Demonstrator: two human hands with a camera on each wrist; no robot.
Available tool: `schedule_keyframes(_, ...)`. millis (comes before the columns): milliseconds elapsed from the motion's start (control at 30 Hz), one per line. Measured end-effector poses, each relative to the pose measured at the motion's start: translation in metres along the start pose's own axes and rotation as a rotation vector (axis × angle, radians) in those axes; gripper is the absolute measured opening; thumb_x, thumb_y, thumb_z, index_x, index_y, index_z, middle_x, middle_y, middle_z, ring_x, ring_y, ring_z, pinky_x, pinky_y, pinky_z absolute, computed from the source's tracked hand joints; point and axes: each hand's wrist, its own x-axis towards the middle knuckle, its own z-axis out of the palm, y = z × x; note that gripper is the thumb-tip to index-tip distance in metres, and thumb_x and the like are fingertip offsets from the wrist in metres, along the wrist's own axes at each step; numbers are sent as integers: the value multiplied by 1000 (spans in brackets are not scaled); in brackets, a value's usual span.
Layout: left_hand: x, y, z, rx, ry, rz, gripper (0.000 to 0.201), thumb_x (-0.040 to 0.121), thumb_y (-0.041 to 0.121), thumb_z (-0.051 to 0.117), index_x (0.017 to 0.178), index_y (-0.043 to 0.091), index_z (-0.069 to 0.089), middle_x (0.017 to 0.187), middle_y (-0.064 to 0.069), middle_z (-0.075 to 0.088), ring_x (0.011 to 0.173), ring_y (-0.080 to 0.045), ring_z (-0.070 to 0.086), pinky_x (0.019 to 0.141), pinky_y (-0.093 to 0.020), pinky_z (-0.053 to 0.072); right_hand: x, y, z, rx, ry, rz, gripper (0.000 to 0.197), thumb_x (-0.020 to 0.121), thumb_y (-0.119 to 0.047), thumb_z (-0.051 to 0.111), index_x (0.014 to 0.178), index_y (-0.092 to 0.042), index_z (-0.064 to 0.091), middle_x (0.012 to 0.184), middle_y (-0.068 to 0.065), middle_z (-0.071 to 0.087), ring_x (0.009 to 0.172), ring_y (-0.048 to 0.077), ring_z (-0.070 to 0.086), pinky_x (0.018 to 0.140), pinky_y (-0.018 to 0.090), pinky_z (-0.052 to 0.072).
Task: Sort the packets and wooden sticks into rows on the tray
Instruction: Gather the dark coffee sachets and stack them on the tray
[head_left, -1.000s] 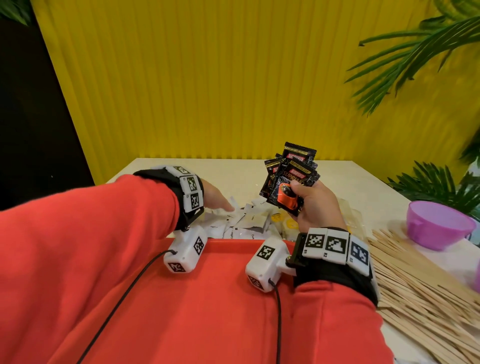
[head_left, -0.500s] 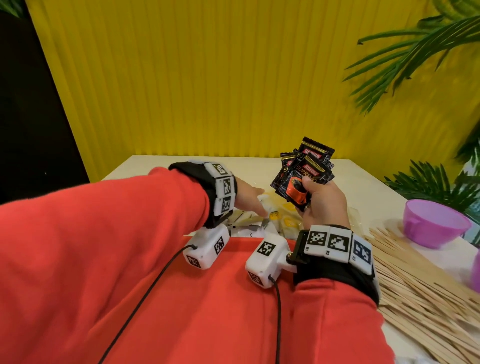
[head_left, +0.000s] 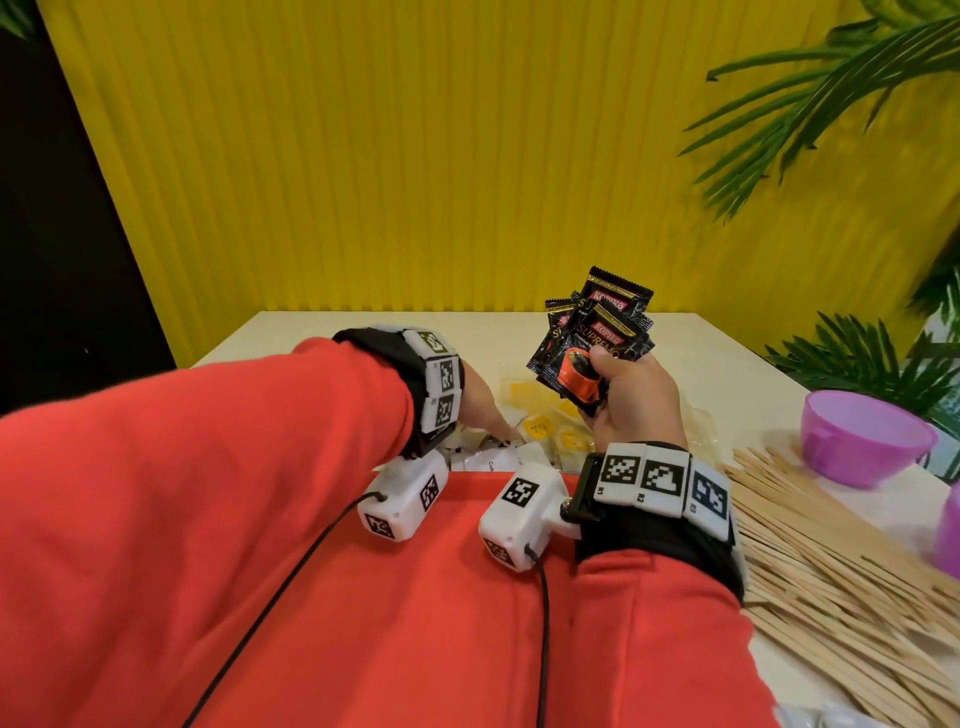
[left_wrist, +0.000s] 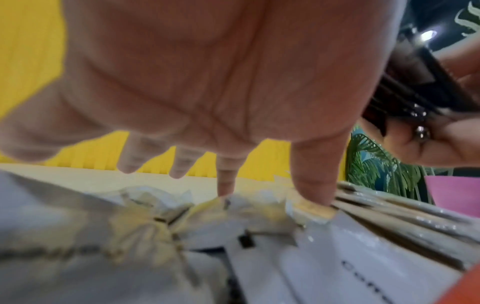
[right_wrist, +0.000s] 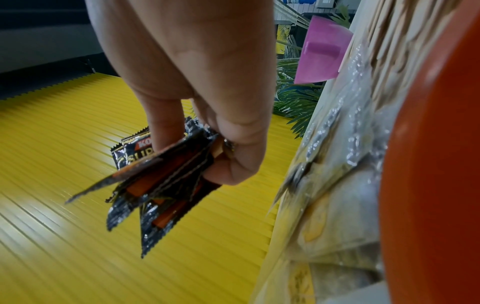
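Observation:
My right hand (head_left: 631, 387) is raised above the table's far side and grips a fan of several black coffee packets (head_left: 605, 332), thumb on the front one. From the right wrist, the same black packets (right_wrist: 161, 185) stick out below the curled fingers (right_wrist: 233, 160). My left hand (head_left: 485, 410) reaches down to the loose pile of white and yellow packets (head_left: 543, 431) just beyond the red tray (head_left: 464, 501). In the left wrist view its fingers (left_wrist: 311, 191) are straight and spread, two tips touching the packet pile (left_wrist: 259, 207); it holds nothing. Wooden sticks (head_left: 831, 566) lie heaped right of the tray.
A purple bowl (head_left: 865, 436) stands at the right behind the sticks, with part of a second purple object (head_left: 950, 530) at the frame edge. Leafy plants (head_left: 872, 358) border the table's right side. A yellow ribbed wall closes the back.
My left hand has slid right across the packet pile, toward the yellow packets. The right hand kept its grip on the black packets and shifted slightly right.

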Motion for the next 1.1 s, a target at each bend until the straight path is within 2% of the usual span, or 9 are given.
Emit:
schedule_keyframes(100,-10,-11,-5,-112,35,-22,70,93,61,28,144,12,34,151,-6,32,138,-23,31,111,-36,22,0,0,-1,0,0,0,14,92,-3,52,98,-16,52,87,2,61,77,15,61,61,30,48)
schedule_keyframes(300,-30,-28,-6,-394,-4,-47,71,96,56,26,147,6,24,155,-13,20,141,-28,23,111,-37,23,1,4,3,-15,-23,1,19,90,-2,53,88,-20,55,91,5,63,80,18,63,75,38,53)
schedule_keyframes(433,-31,-43,-11,-1033,140,124,70,89,60,40,147,23,26,156,-5,20,144,-27,15,114,-45,16,-4,5,14,-50,-114,11,20,92,-1,50,87,-20,55,87,4,63,76,17,61,62,32,50)
schedule_keyframes(500,-35,-46,-10,-1273,119,263,61,88,54,47,141,26,38,150,-1,34,138,-23,30,108,-44,28,-8,4,23,-53,-189,31,20,92,0,49,89,-19,56,90,6,64,77,18,61,60,31,49)
schedule_keyframes(600,-48,-49,-10,-1276,10,377,30,93,37,51,121,25,54,123,3,57,112,-21,53,88,-38,45,-17,-2,42,-78,-318,23,19,93,0,47,99,-15,57,94,7,65,80,20,62,57,29,50)
schedule_keyframes(733,-67,-63,-14,-1334,80,364,9,95,15,51,103,18,54,98,-4,62,87,-18,60,74,-30,53,-32,-10,68,-109,-372,-25,32,92,1,50,120,-13,49,105,11,64,80,21,64,52,27,52)
schedule_keyframes(800,-76,-75,-11,-1377,121,346,12,95,7,49,99,17,53,102,-9,60,90,-20,61,73,-28,54,-42,-11,82,-150,-419,-59,34,91,4,49,123,-9,49,103,13,64,78,21,64,51,28,53)
schedule_keyframes(933,-92,-91,2,-1488,196,261,26,92,-6,45,88,19,53,94,-7,58,96,-23,55,79,-35,50,-65,-8,107,-247,-516,-43,31,87,10,47,111,-7,57,92,10,65,77,22,64,69,35,53)
schedule_keyframes(1100,-102,-98,24,-1431,224,42,14,90,0,49,91,13,54,100,-9,57,97,-23,50,80,-36,39,-88,5,105,-421,-517,66,30,86,12,47,99,-11,60,84,6,64,78,20,62,64,27,50)
